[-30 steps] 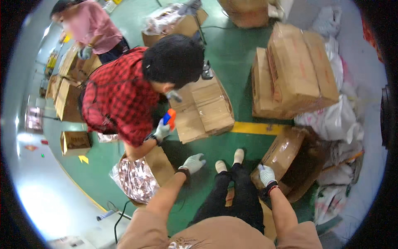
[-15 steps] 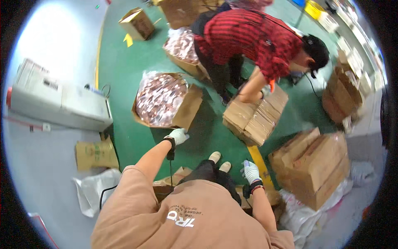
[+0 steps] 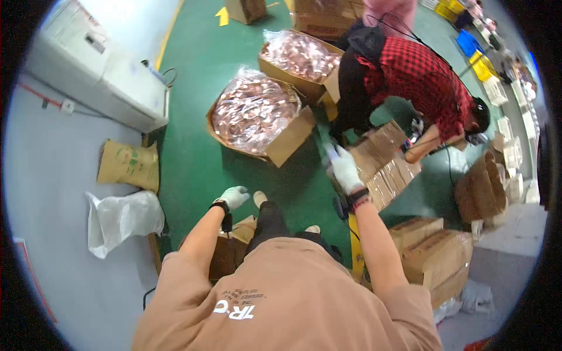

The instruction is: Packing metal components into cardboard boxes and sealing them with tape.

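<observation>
My left hand (image 3: 235, 198), in a white glove, hangs free over the green floor with its fingers loosely extended and nothing visible in them. My right hand (image 3: 346, 171), also gloved, reaches forward beside the flattened cardboard stack (image 3: 380, 167). It is closed on a small pale purple object (image 3: 332, 153), blurred, whose kind I cannot make out. Ahead stands an open carton (image 3: 295, 137) lined with a clear plastic bag (image 3: 253, 111) full of shiny copper-coloured pieces. Behind it is a second similar carton (image 3: 319, 88).
A person in a red checked shirt (image 3: 424, 73) bends over the cardboard stack. Brown cartons (image 3: 439, 257) lie at my right. Left are a white cabinet (image 3: 111, 76), a tan sack (image 3: 130, 165) and a white plastic bag (image 3: 126, 219). An open carton (image 3: 234, 240) sits by my legs.
My right hand has moved forward to the cardboard stack, carrying the purple object. My left hand has drawn away from the nearer carton's edge. My view has shifted, and my feet have moved.
</observation>
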`<act>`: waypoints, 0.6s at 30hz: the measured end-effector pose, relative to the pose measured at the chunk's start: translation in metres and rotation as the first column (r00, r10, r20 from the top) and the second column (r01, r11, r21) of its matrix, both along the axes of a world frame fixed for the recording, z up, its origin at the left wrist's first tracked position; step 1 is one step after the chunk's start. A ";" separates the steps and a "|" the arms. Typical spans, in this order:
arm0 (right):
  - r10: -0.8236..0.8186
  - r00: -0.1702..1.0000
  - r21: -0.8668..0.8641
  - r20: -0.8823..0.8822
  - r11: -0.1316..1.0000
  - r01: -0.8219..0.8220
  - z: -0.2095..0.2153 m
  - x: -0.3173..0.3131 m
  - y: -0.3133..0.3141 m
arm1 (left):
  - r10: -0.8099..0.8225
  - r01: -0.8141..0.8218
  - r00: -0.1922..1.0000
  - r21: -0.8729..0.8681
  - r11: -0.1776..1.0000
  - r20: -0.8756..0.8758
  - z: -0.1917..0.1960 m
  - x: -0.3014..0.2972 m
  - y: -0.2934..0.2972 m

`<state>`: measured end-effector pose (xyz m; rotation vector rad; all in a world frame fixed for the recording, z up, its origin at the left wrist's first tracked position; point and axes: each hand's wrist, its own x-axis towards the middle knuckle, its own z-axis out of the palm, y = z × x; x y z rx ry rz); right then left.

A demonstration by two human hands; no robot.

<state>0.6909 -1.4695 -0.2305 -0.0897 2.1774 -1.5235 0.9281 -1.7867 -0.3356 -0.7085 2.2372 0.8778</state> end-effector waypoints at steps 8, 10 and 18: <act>0.275 0.952 -0.569 0.136 0.808 -0.153 0.089 -0.066 -0.199 | 0.115 -0.119 0.991 -0.043 0.992 -0.070 -0.027 0.006 -0.145; 0.197 0.980 -0.502 0.012 0.849 -0.164 0.087 -0.066 -0.245 | 0.147 -0.131 0.974 0.103 0.986 -0.171 -0.003 -0.003 -0.170; 0.412 0.865 -0.470 0.287 0.847 -0.248 0.076 -0.030 -0.357 | 0.629 -0.153 0.773 0.987 0.055 0.085 0.121 -0.143 -0.178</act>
